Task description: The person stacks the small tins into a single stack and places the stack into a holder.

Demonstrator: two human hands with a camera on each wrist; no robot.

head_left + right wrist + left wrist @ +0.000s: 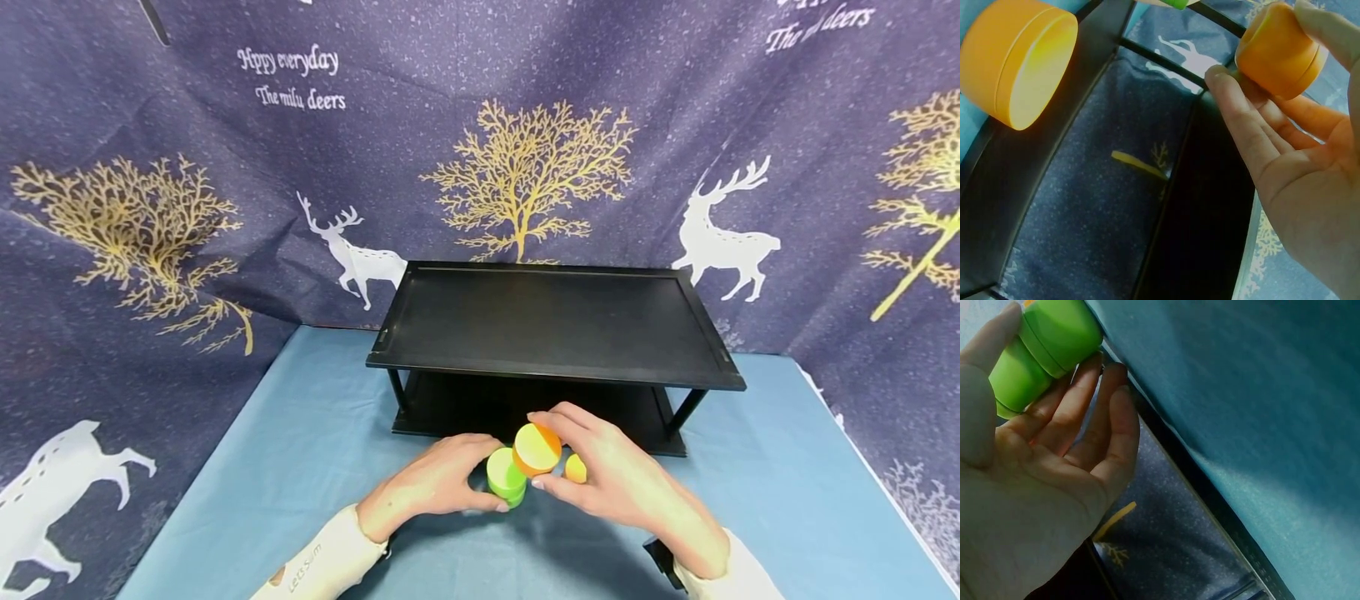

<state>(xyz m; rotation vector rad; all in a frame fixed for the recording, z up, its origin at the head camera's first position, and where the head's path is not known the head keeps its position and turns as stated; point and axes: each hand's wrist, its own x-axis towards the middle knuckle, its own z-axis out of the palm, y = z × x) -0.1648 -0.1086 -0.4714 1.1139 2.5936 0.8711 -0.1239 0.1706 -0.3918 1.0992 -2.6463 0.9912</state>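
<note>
before the shelf (555,321), the left hand (438,479) has the green cups (506,473) in its grip; the right hand (611,471) pinches an orange cup (537,450). a second orange cup (575,468) is before the shelf too.

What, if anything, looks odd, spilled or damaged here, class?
Nothing looks spilled or damaged. One oddity: the upper-left lettering on the backdrop, where "Hppy" seems to lack an "a". The orange piece tilts, but the right hand holds it.
</note>
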